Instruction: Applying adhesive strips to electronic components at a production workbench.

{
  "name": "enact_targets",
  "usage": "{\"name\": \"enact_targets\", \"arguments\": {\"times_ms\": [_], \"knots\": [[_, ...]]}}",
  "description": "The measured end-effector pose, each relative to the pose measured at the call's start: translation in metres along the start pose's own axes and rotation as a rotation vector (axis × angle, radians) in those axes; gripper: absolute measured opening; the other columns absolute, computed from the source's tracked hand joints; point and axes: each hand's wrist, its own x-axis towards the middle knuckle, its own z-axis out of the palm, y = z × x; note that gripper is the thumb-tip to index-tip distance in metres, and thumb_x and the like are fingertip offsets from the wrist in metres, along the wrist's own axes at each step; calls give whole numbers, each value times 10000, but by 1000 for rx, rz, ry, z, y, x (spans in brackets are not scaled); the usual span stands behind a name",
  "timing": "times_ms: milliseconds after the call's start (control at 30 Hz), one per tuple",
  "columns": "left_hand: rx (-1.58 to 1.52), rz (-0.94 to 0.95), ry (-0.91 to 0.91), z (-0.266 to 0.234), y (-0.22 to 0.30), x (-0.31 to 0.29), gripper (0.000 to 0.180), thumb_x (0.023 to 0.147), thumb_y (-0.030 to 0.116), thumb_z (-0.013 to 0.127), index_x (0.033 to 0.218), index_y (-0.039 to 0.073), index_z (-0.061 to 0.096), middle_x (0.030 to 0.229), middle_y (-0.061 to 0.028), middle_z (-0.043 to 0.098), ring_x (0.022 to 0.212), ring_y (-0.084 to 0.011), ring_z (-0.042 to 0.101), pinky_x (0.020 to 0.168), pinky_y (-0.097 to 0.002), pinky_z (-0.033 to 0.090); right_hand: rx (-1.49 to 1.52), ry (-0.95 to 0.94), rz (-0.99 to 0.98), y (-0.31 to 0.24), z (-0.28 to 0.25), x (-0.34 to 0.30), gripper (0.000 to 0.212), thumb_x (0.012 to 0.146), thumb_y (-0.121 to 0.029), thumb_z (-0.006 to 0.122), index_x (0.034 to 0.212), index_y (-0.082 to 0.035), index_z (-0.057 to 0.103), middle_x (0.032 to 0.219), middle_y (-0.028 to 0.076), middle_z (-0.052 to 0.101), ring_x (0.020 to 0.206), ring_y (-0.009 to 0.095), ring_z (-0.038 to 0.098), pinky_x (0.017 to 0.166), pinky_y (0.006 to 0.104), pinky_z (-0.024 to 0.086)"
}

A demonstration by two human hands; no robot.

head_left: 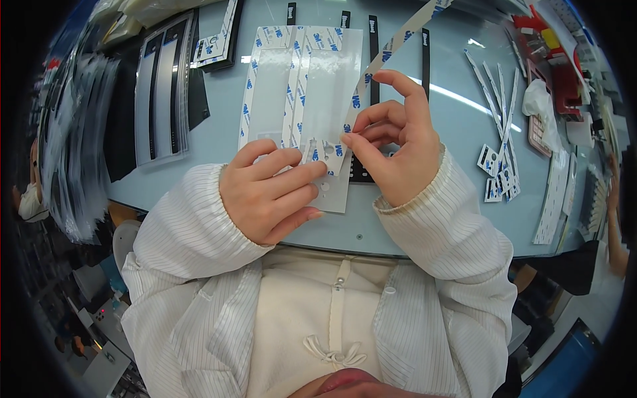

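Observation:
A translucent backing sheet (272, 93) lies in front of me, bearing frame-shaped white adhesive pieces printed in blue. My left hand (272, 189) rests on its lower part, fingers spread, with the fingertips against the lower end of the adhesive. Between thumb and fingers, my right hand (398, 136) pinches a long white adhesive strip (398, 41) with blue print. The strip slants up and right, its far end rising past the top of the picture. Its lower end meets the sheet near my thumb. Whether it is fully free of the sheet, I cannot tell.
Black strips (374, 60) lie partly under the sheet. At right are cut adhesive frames (501, 162) in a loose pile, a pink calculator-like device (539, 132) and a crumpled tissue (541, 106). Clear-film pieces with black bands (159, 99) and hanging plastic sheets (79, 146) are at left.

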Motion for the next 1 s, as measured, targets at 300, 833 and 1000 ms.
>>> {"name": "enact_targets", "arguments": {"times_ms": [300, 833, 1000], "knots": [[-6, -24, -53, -2, 1, 4, 256, 806, 269, 749, 888, 51, 641, 1171, -71, 650, 1010, -230, 582, 942, -370, 418, -5, 23, -101, -4, 2, -3, 687, 798, 57, 729, 1372, -46, 367, 850, 74, 680, 772, 151, 700, 719, 252, 555], [-77, -114, -13, -4, 12, 0, 276, 760, 248, 766, 909, 41, 661, 1182, -77, 655, 957, -238, 584, 880, -356, 439, -103, 52, -351, -10, 6, -20, 672, 802, 82, 715, 1369, -51, 380, 828, 81, 689, 756, 151, 693, 714, 260, 548], [-77, -113, 25, -1, 13, -7, 265, 751, 236, 771, 911, 55, 664, 1185, -75, 664, 942, -235, 590, 862, -358, 446, -86, 78, -335, -11, 5, -18, 676, 794, 82, 724, 1364, -47, 385, 832, 76, 691, 752, 151, 701, 710, 256, 556]]}}
